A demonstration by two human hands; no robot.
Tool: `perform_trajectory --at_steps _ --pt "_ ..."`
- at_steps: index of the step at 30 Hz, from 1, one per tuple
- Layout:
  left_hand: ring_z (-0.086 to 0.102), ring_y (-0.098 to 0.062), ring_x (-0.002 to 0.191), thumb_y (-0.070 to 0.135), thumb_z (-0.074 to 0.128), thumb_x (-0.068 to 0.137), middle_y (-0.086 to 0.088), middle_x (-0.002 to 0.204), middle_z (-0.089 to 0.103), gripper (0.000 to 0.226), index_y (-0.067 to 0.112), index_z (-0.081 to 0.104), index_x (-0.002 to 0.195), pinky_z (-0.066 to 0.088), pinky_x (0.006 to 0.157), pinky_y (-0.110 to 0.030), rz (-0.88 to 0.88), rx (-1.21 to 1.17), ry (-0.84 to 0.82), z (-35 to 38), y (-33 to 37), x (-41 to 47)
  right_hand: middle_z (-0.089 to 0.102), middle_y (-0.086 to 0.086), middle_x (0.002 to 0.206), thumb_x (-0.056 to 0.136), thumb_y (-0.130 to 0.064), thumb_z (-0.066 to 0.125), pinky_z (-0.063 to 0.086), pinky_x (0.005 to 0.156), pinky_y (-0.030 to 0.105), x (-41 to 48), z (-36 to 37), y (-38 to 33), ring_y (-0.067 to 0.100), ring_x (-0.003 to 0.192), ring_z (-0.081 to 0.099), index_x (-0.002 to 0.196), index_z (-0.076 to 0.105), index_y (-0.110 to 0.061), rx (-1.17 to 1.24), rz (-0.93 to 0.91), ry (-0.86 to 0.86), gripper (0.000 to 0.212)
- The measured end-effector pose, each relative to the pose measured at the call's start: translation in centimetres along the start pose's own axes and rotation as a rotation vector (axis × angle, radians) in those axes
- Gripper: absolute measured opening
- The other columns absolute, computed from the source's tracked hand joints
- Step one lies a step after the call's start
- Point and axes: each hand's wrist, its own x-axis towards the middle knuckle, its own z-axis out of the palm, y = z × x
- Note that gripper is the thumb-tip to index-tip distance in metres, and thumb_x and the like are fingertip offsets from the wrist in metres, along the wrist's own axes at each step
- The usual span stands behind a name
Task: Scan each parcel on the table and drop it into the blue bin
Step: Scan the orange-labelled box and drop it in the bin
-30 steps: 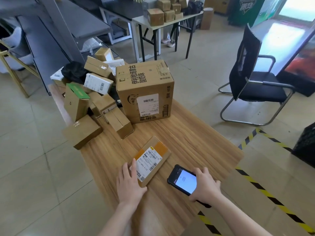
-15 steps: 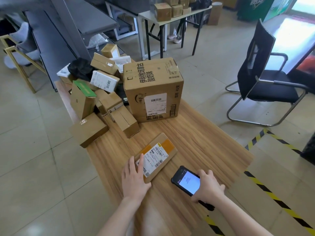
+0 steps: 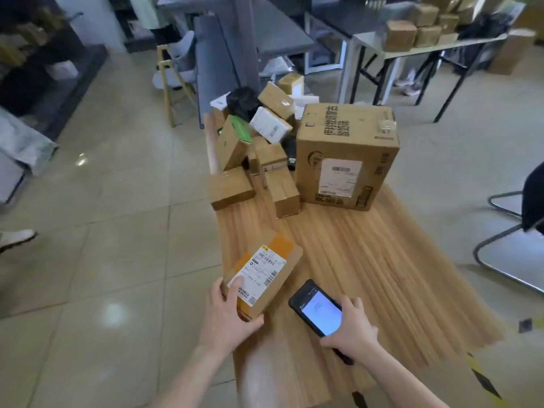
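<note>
A flat brown parcel [image 3: 272,270] with orange tape and a white barcode label lies near the wooden table's [image 3: 368,260] left front edge. My left hand [image 3: 228,315] grips its near end, fingers over the label and thumb under the near corner, and that end looks slightly raised. My right hand [image 3: 351,329] holds a black handheld scanner [image 3: 316,309] with a lit screen, just right of the parcel. A large carton [image 3: 347,156] and a heap of small boxes [image 3: 256,160] fill the table's far end. No blue bin is in view.
Tiled floor lies left of the table. A black office chair [image 3: 530,219] stands at the right edge. Grey shelving [image 3: 235,51] and another table with boxes [image 3: 424,36] stand behind. Yellow-black floor tape [image 3: 482,381] runs at the lower right.
My view has swung left. My left hand went from lying flat on the parcel to gripping its near end. The scanner stays in my right hand beside it.
</note>
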Motion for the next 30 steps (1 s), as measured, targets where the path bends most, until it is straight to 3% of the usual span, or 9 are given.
perform_trajectory --at_steps 6,14,19,25,30 --pt "0.026 -0.024 0.136 0.067 0.068 0.06 -0.009 0.148 0.017 0.096 0.028 0.037 0.142 0.03 0.106 -0.027 -0.308 -0.077 0.153 -2.0 -3.5 -12.7 0.032 -0.01 0.11 0.051 -0.038 0.078 0.032 0.082 0.036 -2.7 2.6 -2.8 0.008 0.089 0.043 0.129 0.037 -0.03 -0.117 -0.272 -0.126 0.088" --pt "0.031 -0.026 0.129 0.057 0.075 0.065 -0.008 0.141 0.029 0.091 0.021 0.042 0.141 0.033 0.108 -0.035 -0.851 -0.117 0.417 -5.0 -9.9 -31.5 0.029 -0.01 0.108 0.05 -0.035 0.077 0.043 0.091 0.039 -10.0 12.4 -10.9 0.01 0.091 0.044 0.134 0.035 -0.033 -0.304 -0.564 -0.41 0.094" --pt "0.035 -0.023 0.122 0.059 0.073 0.066 -0.002 0.132 0.034 0.086 0.023 0.042 0.138 0.037 0.106 -0.037 -1.224 -0.27 0.558 -4.8 -13.3 -43.2 0.032 -0.008 0.108 0.047 -0.033 0.076 0.047 0.09 0.04 -16.7 19.2 -14.0 0.011 0.089 0.047 0.133 0.037 -0.033 -0.402 -0.73 -0.587 0.094" --pt "0.038 -0.026 0.12 0.076 0.064 0.059 -0.003 0.125 0.036 0.09 0.031 0.042 0.134 0.042 0.101 -0.039 -1.567 -0.4 0.584 -3.3 -17.8 -55.4 0.034 -0.008 0.115 0.049 -0.035 0.077 0.047 0.091 0.04 -24.3 26.7 -16.0 0.011 0.1 0.047 0.136 0.036 -0.032 -0.552 -0.855 -0.702 0.096" --pt "0.04 -0.028 0.118 0.084 0.052 0.057 -0.006 0.121 0.039 0.097 0.03 0.04 0.137 0.043 0.099 -0.041 -1.675 -0.428 0.472 -3.2 -24.9 -62.0 0.035 -0.011 0.114 0.048 -0.034 0.072 0.046 0.084 0.034 -30.2 32.9 -16.6 0.008 0.097 0.047 0.132 0.037 -0.035 -0.607 -0.819 -0.745 0.091"
